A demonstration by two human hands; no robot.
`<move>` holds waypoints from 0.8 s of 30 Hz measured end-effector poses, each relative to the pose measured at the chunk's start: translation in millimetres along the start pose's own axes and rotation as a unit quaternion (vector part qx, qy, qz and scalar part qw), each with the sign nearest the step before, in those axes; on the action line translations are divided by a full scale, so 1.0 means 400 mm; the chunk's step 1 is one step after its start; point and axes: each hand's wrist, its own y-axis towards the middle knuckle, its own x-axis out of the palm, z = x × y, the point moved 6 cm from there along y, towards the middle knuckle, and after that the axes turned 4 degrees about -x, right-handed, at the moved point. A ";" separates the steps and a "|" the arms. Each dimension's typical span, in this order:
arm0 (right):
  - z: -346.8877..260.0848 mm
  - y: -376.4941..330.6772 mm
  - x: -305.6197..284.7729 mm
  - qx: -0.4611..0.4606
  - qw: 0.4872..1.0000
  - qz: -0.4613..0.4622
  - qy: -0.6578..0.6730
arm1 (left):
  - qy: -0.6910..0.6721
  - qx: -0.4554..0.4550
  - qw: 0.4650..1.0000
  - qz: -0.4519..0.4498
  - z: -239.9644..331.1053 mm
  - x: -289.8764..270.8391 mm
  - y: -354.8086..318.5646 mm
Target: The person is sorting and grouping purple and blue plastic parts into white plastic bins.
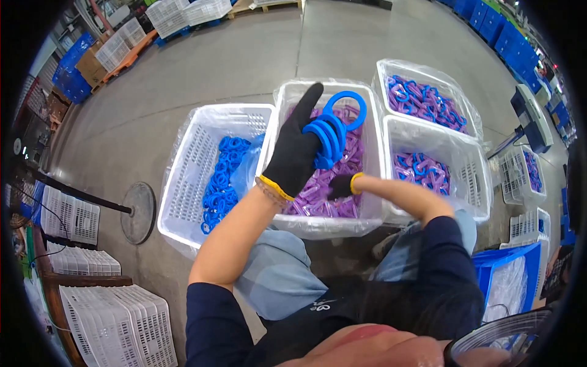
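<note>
Your left hand [296, 147] closed round fanned blue rings [331, 139], 1 finger or thumb sticking up, above middle bin [330, 225] of purple pieces [318, 199]. Your right hand [342, 186] blurred; grip: cannot tell. Rings probably light, stiff, slick, sturdy; pinch rims.

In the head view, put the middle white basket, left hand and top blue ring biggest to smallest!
1. Middle white basket
2. Left hand
3. Top blue ring
Nearness may make the hand and ring look bigger.
</note>
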 end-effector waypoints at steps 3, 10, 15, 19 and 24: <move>0.087 -0.208 -0.125 -0.083 0.957 0.277 0.024 | 0.052 -0.052 0.993 -0.088 -0.009 0.104 0.046; -0.233 -0.747 -0.447 -0.008 0.709 0.553 0.438 | 0.250 -0.024 0.965 -0.072 0.010 0.119 0.017; -0.297 -0.805 -0.406 -0.034 0.669 0.591 0.449 | 0.184 -0.239 0.953 0.004 -0.067 0.104 0.002; -0.301 -0.749 -0.360 -0.037 0.709 0.506 0.490 | 0.545 0.030 0.830 -0.116 -0.028 0.165 0.003; -0.295 -0.724 -0.346 -0.044 0.747 0.482 0.456 | 0.651 0.082 0.750 -0.083 -0.051 0.173 -0.010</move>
